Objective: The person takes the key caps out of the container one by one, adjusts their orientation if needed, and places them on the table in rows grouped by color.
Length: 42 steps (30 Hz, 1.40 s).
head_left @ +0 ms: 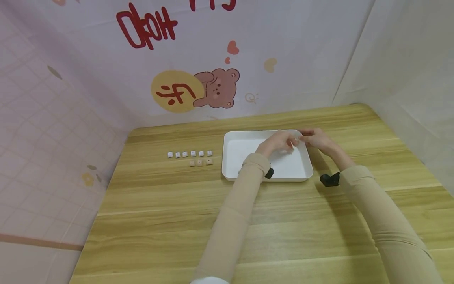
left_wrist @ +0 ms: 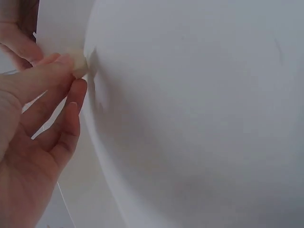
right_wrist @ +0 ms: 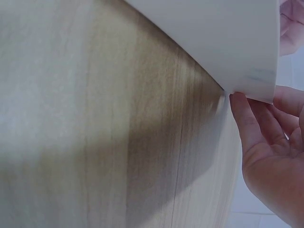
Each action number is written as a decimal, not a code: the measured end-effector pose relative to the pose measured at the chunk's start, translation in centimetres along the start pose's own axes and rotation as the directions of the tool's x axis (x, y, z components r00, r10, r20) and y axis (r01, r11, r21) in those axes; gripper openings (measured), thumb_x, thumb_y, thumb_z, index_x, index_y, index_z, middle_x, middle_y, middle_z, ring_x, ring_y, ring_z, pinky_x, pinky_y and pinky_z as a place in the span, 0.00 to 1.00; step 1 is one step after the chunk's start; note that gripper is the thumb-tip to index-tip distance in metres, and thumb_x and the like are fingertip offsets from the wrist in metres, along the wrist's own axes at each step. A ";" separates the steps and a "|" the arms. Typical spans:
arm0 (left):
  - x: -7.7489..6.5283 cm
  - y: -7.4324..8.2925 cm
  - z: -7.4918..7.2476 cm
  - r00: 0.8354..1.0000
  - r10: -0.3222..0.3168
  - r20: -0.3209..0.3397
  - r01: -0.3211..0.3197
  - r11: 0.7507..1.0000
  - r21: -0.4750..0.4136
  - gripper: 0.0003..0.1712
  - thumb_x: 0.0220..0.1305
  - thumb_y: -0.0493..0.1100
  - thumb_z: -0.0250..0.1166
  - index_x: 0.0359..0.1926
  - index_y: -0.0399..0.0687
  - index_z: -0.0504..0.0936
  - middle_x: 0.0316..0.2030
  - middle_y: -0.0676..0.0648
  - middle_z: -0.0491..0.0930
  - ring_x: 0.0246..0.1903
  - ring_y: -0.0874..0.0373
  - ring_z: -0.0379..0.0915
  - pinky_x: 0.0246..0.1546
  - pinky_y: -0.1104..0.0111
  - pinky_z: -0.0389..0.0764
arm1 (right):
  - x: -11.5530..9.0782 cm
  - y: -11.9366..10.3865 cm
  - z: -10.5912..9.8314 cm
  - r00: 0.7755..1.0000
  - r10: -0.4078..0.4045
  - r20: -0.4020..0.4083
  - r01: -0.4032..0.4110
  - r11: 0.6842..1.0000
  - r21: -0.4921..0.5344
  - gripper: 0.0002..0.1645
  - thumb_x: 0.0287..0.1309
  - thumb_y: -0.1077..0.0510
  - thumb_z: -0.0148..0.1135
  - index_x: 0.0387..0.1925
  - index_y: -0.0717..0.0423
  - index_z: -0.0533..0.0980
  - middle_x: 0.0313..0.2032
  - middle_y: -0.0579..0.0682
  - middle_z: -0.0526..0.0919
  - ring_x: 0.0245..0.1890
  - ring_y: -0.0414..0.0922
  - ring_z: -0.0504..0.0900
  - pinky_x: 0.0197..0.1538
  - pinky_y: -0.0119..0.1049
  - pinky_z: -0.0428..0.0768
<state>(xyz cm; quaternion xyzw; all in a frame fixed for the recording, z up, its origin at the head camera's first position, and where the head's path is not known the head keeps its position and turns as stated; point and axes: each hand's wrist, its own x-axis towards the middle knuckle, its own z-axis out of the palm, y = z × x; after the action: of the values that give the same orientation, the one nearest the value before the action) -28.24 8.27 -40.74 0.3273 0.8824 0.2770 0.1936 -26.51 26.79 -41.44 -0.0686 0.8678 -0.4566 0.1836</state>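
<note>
A shallow white tray (head_left: 244, 159) lies on the table. My left hand (head_left: 280, 141) reaches over it to the inside of its far right corner. In the left wrist view, thumb and fingers pinch a small cream keycap (left_wrist: 79, 65) close to the tray's wall. At the same corner, from outside, my right hand (head_left: 318, 141) grips the tray's edge, with its fingers (right_wrist: 247, 121) against the outer wall and at the rim. Left of the tray stand a row of several white keycaps (head_left: 193, 153) and, below it, three beige keycaps (head_left: 200, 162).
The wooden table (head_left: 170, 236) reaches a white printed cloth (head_left: 283, 86) behind, with cloth also at both sides. A dark wrist-camera mount (head_left: 330, 180) juts from the right sleeve, near the tray's right side.
</note>
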 end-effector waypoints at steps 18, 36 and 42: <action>-5.4 -2.5 -4.2 0.996 -0.034 -0.085 0.017 0.981 -0.192 0.18 0.70 0.43 0.55 0.56 0.39 0.78 0.53 0.43 0.80 0.50 0.54 0.77 0.48 0.72 0.78 | 0.1 0.2 0.1 1.000 0.026 0.010 -0.026 0.999 0.047 0.32 0.71 0.56 0.44 0.71 0.64 0.53 0.68 0.69 0.59 0.66 0.62 0.64 0.66 0.56 0.67; -15.8 -8.1 -7.5 0.901 -0.187 -0.392 0.058 0.947 -0.317 0.18 0.63 0.36 0.62 0.55 0.41 0.79 0.49 0.40 0.81 0.48 0.50 0.75 0.51 0.63 0.78 | 0.0 -0.1 0.0 0.999 0.035 0.008 -0.036 0.997 0.063 0.31 0.71 0.58 0.45 0.71 0.63 0.54 0.69 0.68 0.58 0.67 0.62 0.62 0.67 0.58 0.64; -20.3 -11.3 -8.6 0.865 -0.279 -0.417 0.132 0.928 -0.347 0.18 0.63 0.38 0.63 0.54 0.40 0.79 0.50 0.38 0.81 0.50 0.47 0.76 0.49 0.61 0.78 | 0.1 -0.1 0.1 0.999 0.036 0.003 -0.036 0.998 0.059 0.31 0.71 0.57 0.45 0.71 0.63 0.54 0.69 0.68 0.59 0.65 0.60 0.64 0.67 0.57 0.65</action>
<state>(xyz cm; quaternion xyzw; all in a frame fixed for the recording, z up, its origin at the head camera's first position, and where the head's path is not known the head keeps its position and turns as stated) -23.64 -15.89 -37.78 0.1211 0.8790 0.4576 0.0570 -26.60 26.64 -41.47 -0.0479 0.8548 -0.4786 0.1948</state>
